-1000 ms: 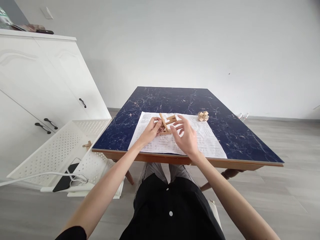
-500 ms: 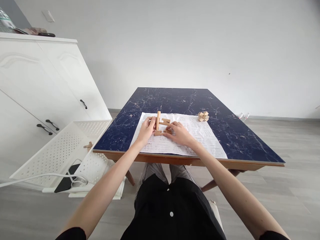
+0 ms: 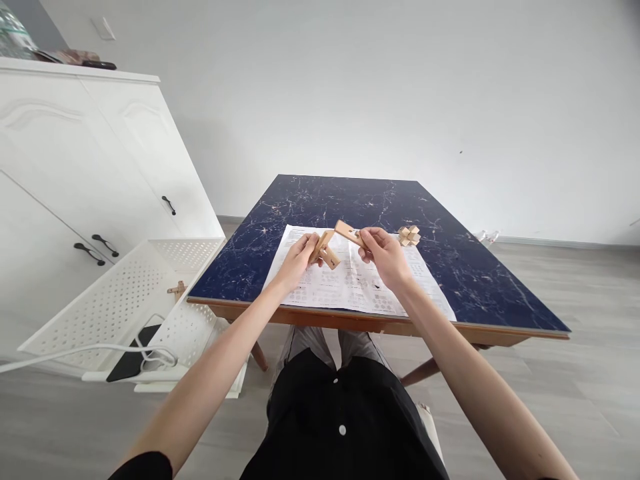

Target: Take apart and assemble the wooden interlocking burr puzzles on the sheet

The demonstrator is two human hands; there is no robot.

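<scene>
My left hand (image 3: 299,261) is closed on joined wooden puzzle pieces (image 3: 329,258), one of them carrying a dark mark near its end. In my right hand (image 3: 384,256) is a flat notched wooden puzzle piece (image 3: 347,231), pinched at its right end. Its left end points toward the pieces in my left hand, close to their upper tip; whether they touch I cannot tell. Both hands are above a printed paper sheet (image 3: 360,293). An interlocked wooden burr puzzle (image 3: 409,235) stands beyond my right hand, by the sheet's far right corner.
The sheet lies along the near edge of a dark blue marbled table (image 3: 345,200). To the left are a white cabinet (image 3: 125,153) and a perforated white drawer (image 3: 100,320) holding a wooden piece (image 3: 177,290) and a white cable (image 3: 90,348).
My right hand has lifted the notched piece off the sheet and moved it up and right. The pieces in my left hand have been tilted clockwise.
</scene>
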